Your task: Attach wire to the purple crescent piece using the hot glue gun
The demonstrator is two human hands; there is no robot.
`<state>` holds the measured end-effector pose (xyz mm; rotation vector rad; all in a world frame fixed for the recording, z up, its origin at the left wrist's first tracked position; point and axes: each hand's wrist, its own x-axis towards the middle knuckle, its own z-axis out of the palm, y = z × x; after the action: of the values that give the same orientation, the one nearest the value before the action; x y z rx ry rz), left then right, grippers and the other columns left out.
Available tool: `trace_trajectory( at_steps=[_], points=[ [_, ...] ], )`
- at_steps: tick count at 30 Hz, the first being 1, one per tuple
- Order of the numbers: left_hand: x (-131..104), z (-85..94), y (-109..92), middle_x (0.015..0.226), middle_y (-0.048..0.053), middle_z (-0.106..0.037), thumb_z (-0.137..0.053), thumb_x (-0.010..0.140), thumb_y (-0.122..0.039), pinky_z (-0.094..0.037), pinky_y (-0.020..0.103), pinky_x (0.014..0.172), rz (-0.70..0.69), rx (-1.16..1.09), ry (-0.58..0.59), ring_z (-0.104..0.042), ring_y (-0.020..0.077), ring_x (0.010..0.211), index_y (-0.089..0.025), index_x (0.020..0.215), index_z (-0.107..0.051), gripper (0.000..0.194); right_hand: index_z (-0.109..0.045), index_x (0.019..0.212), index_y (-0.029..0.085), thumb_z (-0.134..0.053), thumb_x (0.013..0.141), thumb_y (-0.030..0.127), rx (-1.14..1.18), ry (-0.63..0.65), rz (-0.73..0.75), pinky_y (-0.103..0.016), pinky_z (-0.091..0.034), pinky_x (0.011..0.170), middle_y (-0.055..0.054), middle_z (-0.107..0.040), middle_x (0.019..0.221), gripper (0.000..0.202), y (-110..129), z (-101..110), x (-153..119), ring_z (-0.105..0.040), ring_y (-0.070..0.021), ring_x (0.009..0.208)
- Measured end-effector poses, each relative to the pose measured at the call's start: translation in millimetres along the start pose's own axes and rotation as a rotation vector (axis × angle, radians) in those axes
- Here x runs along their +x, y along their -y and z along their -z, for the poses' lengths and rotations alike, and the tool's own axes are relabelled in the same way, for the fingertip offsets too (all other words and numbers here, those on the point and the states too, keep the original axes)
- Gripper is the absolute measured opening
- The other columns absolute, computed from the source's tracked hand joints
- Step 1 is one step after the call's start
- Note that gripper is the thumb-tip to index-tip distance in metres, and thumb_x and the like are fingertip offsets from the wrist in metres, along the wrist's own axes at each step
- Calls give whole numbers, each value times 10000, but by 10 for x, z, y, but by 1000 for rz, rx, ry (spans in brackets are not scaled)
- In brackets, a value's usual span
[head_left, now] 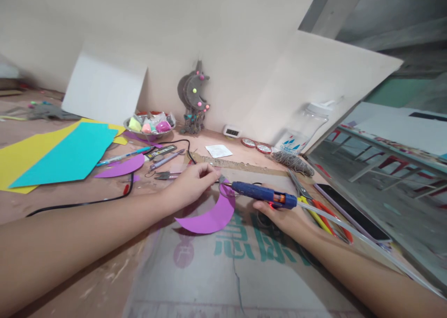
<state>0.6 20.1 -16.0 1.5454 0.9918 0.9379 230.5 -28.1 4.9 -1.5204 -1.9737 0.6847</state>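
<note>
Near the middle of the view, my left hand pinches the upper end of a purple paper crescent, where a small grey piece and thin wire or thread show. My right hand is wrapped round a blue glue gun, whose nozzle points left and meets the crescent's top close to my left fingertips. A clear glue stick runs out of the gun's back end. Below the crescent lies a clear printed plastic sheet, with a thread hanging down over it.
Scissors and a phone lie right; grey yarn sits by a jar. A bowl, cyan paper, pliers and a black cable are left. A moon ornament hangs behind.
</note>
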Motion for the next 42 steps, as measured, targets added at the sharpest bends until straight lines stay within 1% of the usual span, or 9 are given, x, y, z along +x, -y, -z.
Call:
trace_trajectory(
  at_steps=[4, 11, 18, 24, 29, 35, 39, 42],
  points=[
    [0, 5, -6, 537, -62, -439, -498, 836, -403, -251, 167, 389, -16, -4, -3, -335, 44, 406, -186, 685, -453, 268, -493, 706, 219, -563, 763, 441, -49, -8, 7, -259, -408, 529, 25, -527, 602, 239, -21, 8, 8, -490, -151, 572],
    [-9, -9, -44, 530, -68, -432, -501, 831, -392, -246, 170, 386, 18, -11, 0, -328, 40, 391, -183, 681, -442, 264, -539, 736, 227, -540, 777, 448, -99, -46, 7, -275, -462, 548, 7, -603, 644, 225, -106, 3, 22, -561, -180, 618],
    [4, -3, -24, 522, -69, -444, -500, 831, -400, -252, 175, 399, -6, 13, -7, -341, 40, 389, -182, 679, -440, 272, -528, 683, 227, -539, 763, 473, -123, -91, 28, -266, -472, 539, 20, -597, 612, 259, -83, 7, 28, -569, -172, 593],
    [0, -9, -21, 529, -71, -445, -493, 836, -409, -267, 179, 413, -1, 11, -5, -361, 44, 399, -184, 684, -439, 277, -536, 665, 225, -549, 765, 478, -71, -85, 9, -267, -454, 503, 13, -590, 581, 273, -41, 9, 28, -541, -162, 527],
    [9, -3, -2, 530, -74, -438, -495, 834, -413, -266, 182, 418, -12, 26, -11, -343, 41, 397, -182, 684, -443, 280, -533, 657, 222, -548, 765, 482, -87, -90, 21, -269, -443, 504, 8, -582, 567, 283, -34, 15, 32, -529, -160, 514],
    [3, 0, -17, 529, -71, -439, -499, 826, -418, -268, 186, 417, -9, 29, -15, -361, 49, 406, -183, 689, -452, 276, -532, 670, 219, -529, 773, 483, -120, -97, 3, -259, -438, 518, 15, -582, 574, 284, 14, 29, 22, -532, -150, 524],
    [-6, -6, -14, 537, -67, -437, -503, 824, -419, -264, 186, 408, -1, 12, -2, -353, 52, 414, -185, 694, -452, 273, -535, 618, 223, -511, 782, 494, -121, -93, -1, -267, -452, 539, 4, -584, 573, 317, -24, 22, 37, -549, -158, 539],
    [-5, -15, -2, 533, -64, -427, -505, 821, -430, -256, 184, 400, 3, -16, -6, -352, 60, 427, -190, 710, -458, 268, -568, 605, 222, -478, 792, 518, -148, -97, -48, -278, -466, 562, -13, -613, 607, 362, -79, 39, 58, -578, -174, 578]
  ],
)
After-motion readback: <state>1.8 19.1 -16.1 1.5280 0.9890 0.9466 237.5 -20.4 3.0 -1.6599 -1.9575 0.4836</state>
